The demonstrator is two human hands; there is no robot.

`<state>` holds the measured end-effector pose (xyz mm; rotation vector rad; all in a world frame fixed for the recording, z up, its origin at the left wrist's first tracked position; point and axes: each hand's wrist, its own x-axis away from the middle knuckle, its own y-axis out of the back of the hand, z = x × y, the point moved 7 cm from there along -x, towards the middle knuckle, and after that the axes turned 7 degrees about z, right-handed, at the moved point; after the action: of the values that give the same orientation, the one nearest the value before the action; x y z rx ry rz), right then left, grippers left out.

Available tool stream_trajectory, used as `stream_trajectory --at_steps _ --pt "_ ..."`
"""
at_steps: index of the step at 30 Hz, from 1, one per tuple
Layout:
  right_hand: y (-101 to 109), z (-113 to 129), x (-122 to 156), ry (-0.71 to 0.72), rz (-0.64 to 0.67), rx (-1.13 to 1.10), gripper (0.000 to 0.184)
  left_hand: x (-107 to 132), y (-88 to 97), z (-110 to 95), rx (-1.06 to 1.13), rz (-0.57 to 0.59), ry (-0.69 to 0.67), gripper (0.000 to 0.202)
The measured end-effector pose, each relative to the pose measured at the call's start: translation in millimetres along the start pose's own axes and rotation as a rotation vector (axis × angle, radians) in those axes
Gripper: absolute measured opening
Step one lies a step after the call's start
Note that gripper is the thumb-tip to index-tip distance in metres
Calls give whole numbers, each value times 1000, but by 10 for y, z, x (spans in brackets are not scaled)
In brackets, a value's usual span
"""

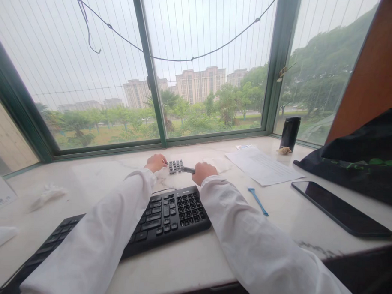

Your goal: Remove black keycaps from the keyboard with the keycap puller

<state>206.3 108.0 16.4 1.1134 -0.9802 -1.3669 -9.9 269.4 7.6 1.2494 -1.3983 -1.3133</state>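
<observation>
A black keyboard lies slantwise on the marble surface. Its number pad has open sockets with no keycaps on them. Beyond it a block of loose dark keycaps stands in rows. My left hand is at the left side of these keycaps, its fingers curled together; whether something small is pinched there is too small to tell. My right hand grips a short dark stick-like tool, whose far end reaches the right edge of the keycaps. White sleeves cover both arms, and the left one hides part of the keyboard.
Right of my arm lie a blue plastic tool, a printed sheet and a phone. A black cylinder stands by the window, near a black bag. Crumpled tissue is at left.
</observation>
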Motion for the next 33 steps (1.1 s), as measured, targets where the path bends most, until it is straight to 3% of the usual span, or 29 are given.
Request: stream_trajectory --at_steps 33 --pt "-10 26 2 28 10 0 22 -8 -23 41 38 5 14 25"
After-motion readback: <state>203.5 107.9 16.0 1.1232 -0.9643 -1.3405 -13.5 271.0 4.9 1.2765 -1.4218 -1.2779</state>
